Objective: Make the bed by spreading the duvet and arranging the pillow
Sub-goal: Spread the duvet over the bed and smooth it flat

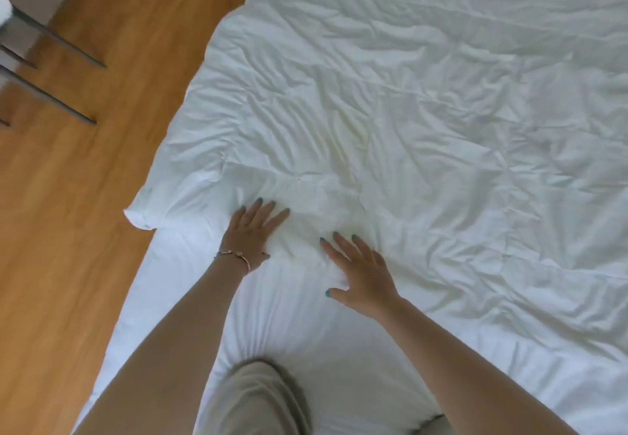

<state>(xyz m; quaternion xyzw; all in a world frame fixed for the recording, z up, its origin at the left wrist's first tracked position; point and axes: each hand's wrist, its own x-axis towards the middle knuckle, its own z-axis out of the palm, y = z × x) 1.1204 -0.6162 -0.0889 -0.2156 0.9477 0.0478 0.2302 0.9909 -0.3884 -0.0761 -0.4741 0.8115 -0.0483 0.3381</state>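
Duvet (424,101), white and heavily creased, lies spread over most of the bed, reaching the top and right borders of the view. Its near edge runs across the picture just under the two hands, and its near-left corner (142,217) is bunched into a small roll that overhangs the side of the mattress. Folds fan outward from the area beneath the palms; farther away the cloth shows broad shallow wrinkles and faint quilting lines.

Progress, as a judgement: spreading looks largely done, since the duvet already covers the far part of the bed, but the surface is not yet smooth and the rolled corner is not squared. A strip of sheet (289,326) below the duvet's edge is uncovered. No pillow is in view, so whether it has been arranged cannot be told.

Left hand (253,230) lies flat on the duvet's near edge, fingers straight and slightly splayed, holding nothing; a bracelet (238,256) circles its wrist. Right hand (360,268) is just beside it, fingers extended and spread, palm down at the same edge, also gripping nothing; whether it presses firmly or hovers in light contact cannot be told.

A knee (261,397) in beige cloth rests on the sheet below. Wooden floor (85,196) lies to the left, with grey chair legs (51,94) on it.
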